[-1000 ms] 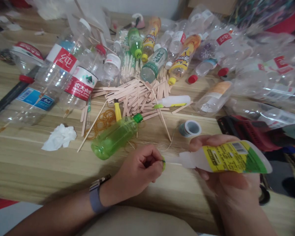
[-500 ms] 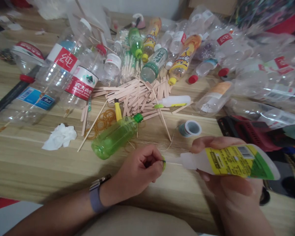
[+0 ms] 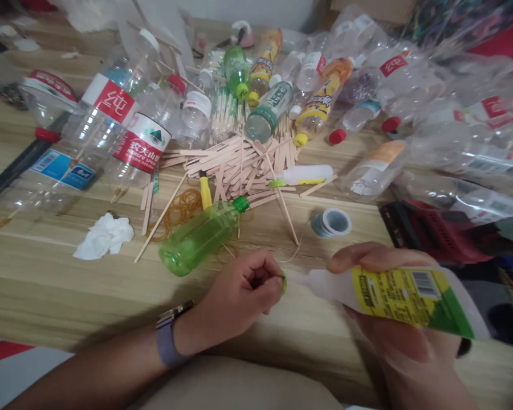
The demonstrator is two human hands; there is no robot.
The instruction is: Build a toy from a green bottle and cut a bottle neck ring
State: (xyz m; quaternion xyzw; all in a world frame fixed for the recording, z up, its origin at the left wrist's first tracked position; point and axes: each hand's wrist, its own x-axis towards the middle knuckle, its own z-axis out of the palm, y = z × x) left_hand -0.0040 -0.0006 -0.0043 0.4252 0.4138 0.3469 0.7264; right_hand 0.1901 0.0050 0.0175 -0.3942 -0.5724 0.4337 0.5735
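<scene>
My left hand (image 3: 248, 285), with a watch on its wrist, is closed in a pinch on a small green bottle cap (image 3: 284, 283), mostly hidden by the fingers. My right hand (image 3: 393, 324) wraps round a glue bottle (image 3: 410, 293) with a yellow and green label. The bottle lies nearly level, its thin nozzle (image 3: 299, 278) pointing left at the cap; whether they touch, I cannot tell. Just beyond my left hand, a green plastic bottle (image 3: 199, 242) rests on its side. A spool of thread (image 3: 334, 222) stands past my right hand.
Flat wooden sticks (image 3: 235, 165) are heaped mid-table beside rubber bands (image 3: 182, 210) and a second glue bottle (image 3: 305, 175). Clear plastic bottles (image 3: 448, 131) crowd the right; bottles joined with sticks (image 3: 111, 108) stand left. Crumpled tissue (image 3: 105, 234) and a red-and-black tool (image 3: 436, 230) lie nearer.
The glue bottle's base has swung downward and its nozzle has shifted slightly left, closer to the cap. My left hand has hardly moved.
</scene>
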